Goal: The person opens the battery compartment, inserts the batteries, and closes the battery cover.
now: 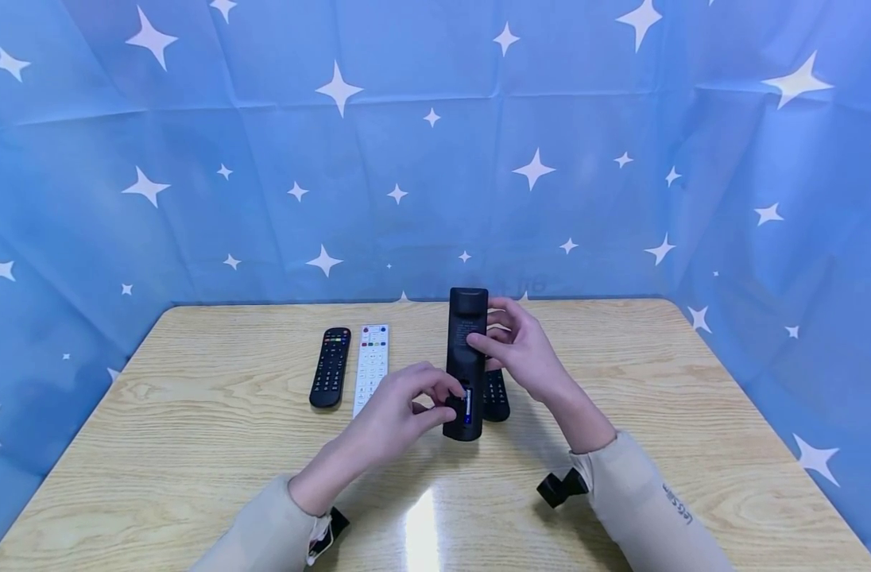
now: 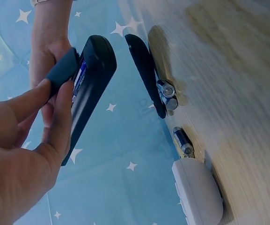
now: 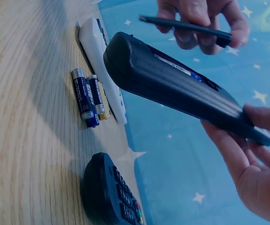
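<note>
My right hand (image 1: 528, 356) grips a black remote control (image 1: 467, 357) near its top, its back turned towards me, held tilted above the table. The battery compartment low on that back is uncovered, and a blue-and-white battery (image 1: 468, 403) shows inside. Between thumb and fingers, my left hand (image 1: 400, 407) pinches a thin black battery cover (image 3: 186, 26). The cover is close to the compartment but apart from it in the right wrist view. That same view has the left fingers (image 3: 198, 11) on the cover.
Left on the wooden table (image 1: 192, 445) lie another black remote (image 1: 330, 367) and a white remote (image 1: 371, 357). A further black remote (image 1: 496, 397) lies partly behind the held one. Several loose batteries (image 3: 82, 96) rest between remotes. A blue starred curtain (image 1: 435, 159) stands around the table's edges.
</note>
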`<state>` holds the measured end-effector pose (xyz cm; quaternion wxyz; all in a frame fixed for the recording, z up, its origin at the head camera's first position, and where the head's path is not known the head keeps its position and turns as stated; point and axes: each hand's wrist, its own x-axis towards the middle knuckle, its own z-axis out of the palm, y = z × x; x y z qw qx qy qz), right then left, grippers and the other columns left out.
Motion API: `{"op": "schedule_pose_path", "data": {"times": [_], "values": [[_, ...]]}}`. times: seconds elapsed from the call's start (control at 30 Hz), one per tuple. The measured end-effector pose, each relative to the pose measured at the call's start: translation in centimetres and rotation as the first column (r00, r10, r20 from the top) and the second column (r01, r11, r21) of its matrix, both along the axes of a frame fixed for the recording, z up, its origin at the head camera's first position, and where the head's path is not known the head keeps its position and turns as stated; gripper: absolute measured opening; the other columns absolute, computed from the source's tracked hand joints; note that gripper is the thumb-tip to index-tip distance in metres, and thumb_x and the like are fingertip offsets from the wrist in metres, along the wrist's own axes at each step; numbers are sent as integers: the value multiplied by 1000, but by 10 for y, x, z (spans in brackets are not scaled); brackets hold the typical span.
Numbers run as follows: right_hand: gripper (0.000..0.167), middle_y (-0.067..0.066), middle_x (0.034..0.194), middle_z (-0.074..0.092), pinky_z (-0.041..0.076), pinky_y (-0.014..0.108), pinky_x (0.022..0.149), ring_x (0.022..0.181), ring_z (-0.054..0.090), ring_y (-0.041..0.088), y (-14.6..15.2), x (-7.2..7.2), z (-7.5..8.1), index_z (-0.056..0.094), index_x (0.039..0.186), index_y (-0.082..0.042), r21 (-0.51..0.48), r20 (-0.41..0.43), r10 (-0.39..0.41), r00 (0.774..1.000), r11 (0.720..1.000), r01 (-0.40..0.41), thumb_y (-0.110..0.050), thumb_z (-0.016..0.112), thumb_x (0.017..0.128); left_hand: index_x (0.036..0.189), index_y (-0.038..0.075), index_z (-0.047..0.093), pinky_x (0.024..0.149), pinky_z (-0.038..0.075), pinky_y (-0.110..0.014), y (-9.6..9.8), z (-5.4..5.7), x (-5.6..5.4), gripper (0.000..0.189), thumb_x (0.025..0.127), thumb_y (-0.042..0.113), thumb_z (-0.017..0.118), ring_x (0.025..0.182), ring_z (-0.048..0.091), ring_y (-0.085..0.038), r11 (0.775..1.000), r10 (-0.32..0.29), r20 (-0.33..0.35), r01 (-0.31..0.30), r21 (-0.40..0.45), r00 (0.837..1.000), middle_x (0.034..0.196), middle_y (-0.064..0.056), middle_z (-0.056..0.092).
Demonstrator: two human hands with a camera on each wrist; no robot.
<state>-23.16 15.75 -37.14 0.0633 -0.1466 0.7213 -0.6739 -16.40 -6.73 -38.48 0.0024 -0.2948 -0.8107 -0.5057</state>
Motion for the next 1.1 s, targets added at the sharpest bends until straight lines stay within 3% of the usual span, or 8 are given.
{"op": "schedule_pose_path", "data": {"times": [0.17, 0.5, 1.1], "values": [[57, 20, 122, 58, 62, 47, 76, 98, 69, 24, -1, 0, 1, 41, 148, -5, 3, 4, 3, 1000, 1000, -3, -4, 69, 98, 107, 12, 73, 70, 60, -25, 4, 1, 0, 23, 90, -2, 78, 89, 59, -15, 999, 17, -36, -16, 30, 999, 94, 3, 59], [57, 20, 122, 57, 62, 43, 75, 99, 69, 25, -2, 0, 2, 41, 147, -4, 8, -2, 11, 1000, 1000, -11, -5, 70, 98, 107, 10, 72, 71, 60, -23, 7, -2, -2, 24, 89, -5, 77, 90, 59, -18, 999, 15, -83, -11, 48, 996, 95, 0, 59], [56, 20, 121, 57, 62, 44, 75, 99, 69, 25, -4, 0, 3, 42, 147, -4, 13, -8, 13, 1000, 1000, -13, -5, 70, 98, 108, 10, 71, 71, 59, -21, 9, -3, -3, 23, 89, -2, 78, 87, 59, -16, 1000, 25, -129, -23, 17, 991, 93, -2, 59]]}}
